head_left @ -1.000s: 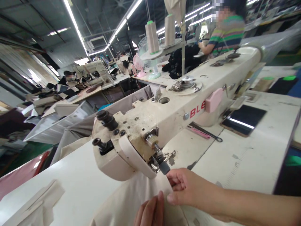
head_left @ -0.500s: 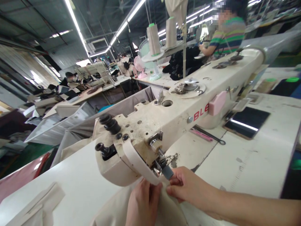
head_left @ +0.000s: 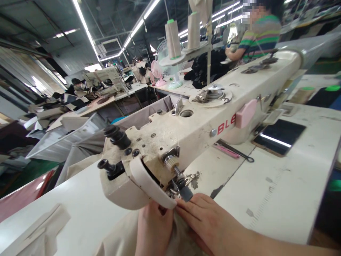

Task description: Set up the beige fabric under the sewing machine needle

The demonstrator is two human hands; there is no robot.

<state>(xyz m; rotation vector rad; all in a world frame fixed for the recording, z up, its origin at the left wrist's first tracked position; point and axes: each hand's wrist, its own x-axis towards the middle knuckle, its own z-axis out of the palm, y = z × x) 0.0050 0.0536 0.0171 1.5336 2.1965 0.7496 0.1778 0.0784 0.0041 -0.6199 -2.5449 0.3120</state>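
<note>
Beige fabric (head_left: 125, 234) is lying directly under the head of the sewing machine (head_left: 186, 131), pinned flat by both hands.

Left hand (head_left: 154, 227), fingers together, and right hand (head_left: 210, 222), fingers extended side by side, are pressing just below the machine's presser-foot area, likely to keep the cloth steady. The white table (head_left: 279, 185) is carrying the machine; behind it, thread cones (head_left: 173, 33) and a seated person (head_left: 255, 33) are occupying a workshop.

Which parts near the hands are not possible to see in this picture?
Head view:
- Needle and presser foot: hidden behind the sewing machine head.
- Left hand fingertips: tucked under that head; wrist cut off by the bottom edge.
- Beige fabric: mostly covered by both hands, including the right hand.
</note>
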